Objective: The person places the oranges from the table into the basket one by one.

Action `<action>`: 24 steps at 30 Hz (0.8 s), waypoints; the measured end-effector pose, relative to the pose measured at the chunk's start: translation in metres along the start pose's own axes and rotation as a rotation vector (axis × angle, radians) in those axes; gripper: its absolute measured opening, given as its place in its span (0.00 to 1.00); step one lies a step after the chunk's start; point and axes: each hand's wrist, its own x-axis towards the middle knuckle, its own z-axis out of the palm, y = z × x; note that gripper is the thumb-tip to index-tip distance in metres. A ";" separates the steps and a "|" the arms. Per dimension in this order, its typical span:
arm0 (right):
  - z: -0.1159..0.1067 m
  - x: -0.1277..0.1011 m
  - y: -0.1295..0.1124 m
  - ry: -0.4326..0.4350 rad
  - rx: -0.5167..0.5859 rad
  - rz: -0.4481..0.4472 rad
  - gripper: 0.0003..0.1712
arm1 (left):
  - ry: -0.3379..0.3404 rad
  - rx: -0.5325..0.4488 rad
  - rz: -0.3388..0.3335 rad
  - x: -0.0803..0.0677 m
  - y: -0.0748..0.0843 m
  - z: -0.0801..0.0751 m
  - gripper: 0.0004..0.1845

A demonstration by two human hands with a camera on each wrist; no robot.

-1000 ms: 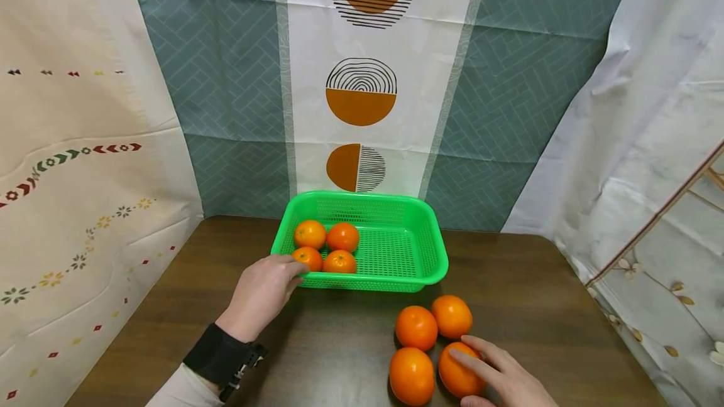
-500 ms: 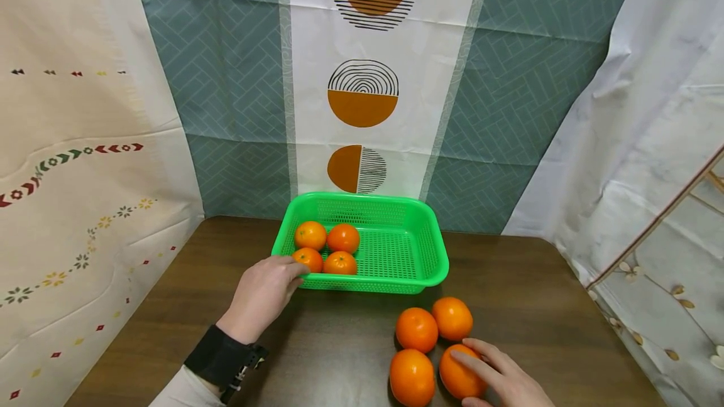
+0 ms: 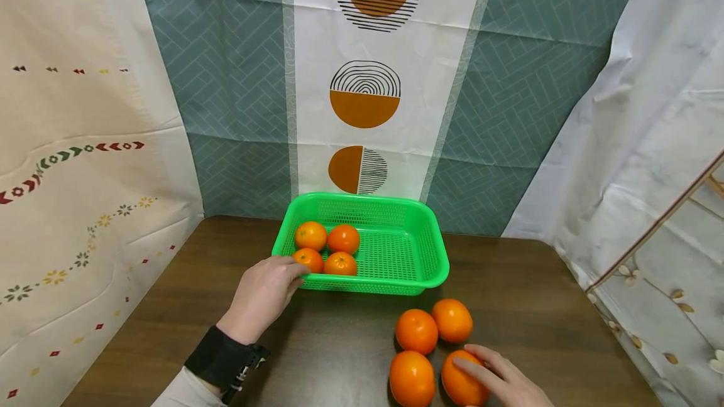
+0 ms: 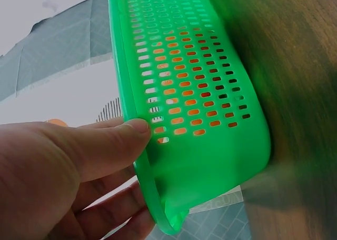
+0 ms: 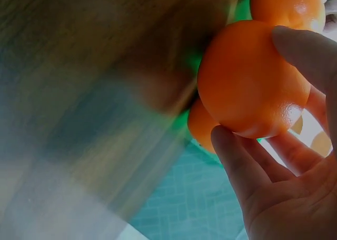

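Observation:
My left hand (image 3: 264, 297) grips the front left rim of a green perforated plastic basket (image 3: 390, 284). In the left wrist view the thumb (image 4: 113, 148) presses the rim's outer side, the other fingers behind it. Several oranges (image 3: 342, 239) lie grouped in the left half of the basket. At the lower right, my right hand (image 3: 503, 379) holds an orange (image 5: 253, 79), fingers and thumb spread around its sides. Close beside it on the table are three more oranges: a front one (image 3: 412, 379), a middle one (image 3: 416, 331) and a far one (image 3: 452, 320).
The brown wooden table (image 3: 334, 344) meets a hanging green and white cloth (image 3: 243, 174) behind the basket. Patterned cloths hang along the left and right sides. A black strap (image 3: 220, 360) circles the left wrist.
The right hand and its orange have shifted slightly toward me and to the right, widening the gap to the neighbouring oranges. The left hand keeps its place on the basket rim.

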 end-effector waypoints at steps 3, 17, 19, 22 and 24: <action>-0.006 0.003 -0.002 0.003 0.014 -0.015 0.40 | -0.003 0.003 -0.002 -0.001 -0.001 -0.001 0.15; -0.063 0.061 -0.012 0.113 0.047 -0.159 0.39 | 0.000 0.005 0.004 -0.001 -0.001 -0.001 0.15; -0.070 0.071 -0.011 0.092 0.040 -0.147 0.41 | -0.002 0.008 0.002 -0.001 -0.001 -0.001 0.15; -0.076 0.085 -0.008 0.096 0.027 -0.156 0.44 | -0.003 0.015 0.002 -0.001 0.000 0.000 0.14; -0.077 0.096 -0.005 0.094 0.033 -0.163 0.44 | -0.001 0.014 0.001 -0.001 0.000 0.000 0.14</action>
